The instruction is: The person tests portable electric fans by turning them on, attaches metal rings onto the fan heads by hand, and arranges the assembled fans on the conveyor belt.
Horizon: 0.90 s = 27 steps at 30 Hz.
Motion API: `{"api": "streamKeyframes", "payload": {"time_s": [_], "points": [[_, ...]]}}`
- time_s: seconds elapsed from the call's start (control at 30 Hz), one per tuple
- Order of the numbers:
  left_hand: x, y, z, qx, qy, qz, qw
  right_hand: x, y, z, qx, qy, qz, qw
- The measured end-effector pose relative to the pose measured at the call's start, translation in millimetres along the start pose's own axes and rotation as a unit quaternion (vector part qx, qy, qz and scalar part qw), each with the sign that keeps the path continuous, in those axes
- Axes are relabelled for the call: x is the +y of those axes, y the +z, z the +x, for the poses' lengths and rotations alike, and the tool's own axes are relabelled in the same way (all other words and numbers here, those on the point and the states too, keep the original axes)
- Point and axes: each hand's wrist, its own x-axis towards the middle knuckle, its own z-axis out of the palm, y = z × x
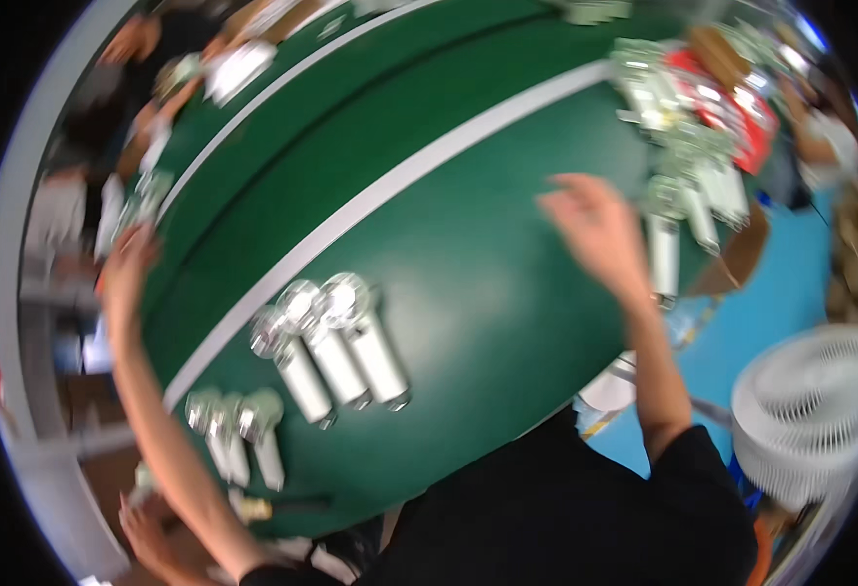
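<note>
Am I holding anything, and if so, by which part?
Your right hand is empty; blur hides whether your left hand grips the clear item beside it.

- The left arm (177, 449) stretched far forward, out to the left of the black-clad torso (566, 503).
- The left hand (133, 252), blurred, was well ahead of the torso, its grip unclear.
- The right forearm (652, 352) reached forward from the torso's right side.
- The right hand (600, 227) hovered ahead of the torso, fingers (578, 183) loosely extended leftward.
</note>
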Motion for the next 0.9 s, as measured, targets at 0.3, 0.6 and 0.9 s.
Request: {"api": "streamKeyframes", "payload": {"time_s": [0.3, 0.6, 0.9], "points": [[88, 164, -114, -0.222, 0.306, 0.179, 0.908, 153, -97, -16, 0.175, 0.14, -0.253, 0.941], [83, 174, -149, -0.266, 0.221, 0.245, 0.906, 118, -66, -23, 0.112, 0.234, -0.114, 0.959], [76, 174, -165, -0.228, 0.271, 0.193, 0.915, 93, -46, -27, 0.052, 0.234, -0.005, 0.971]]}}
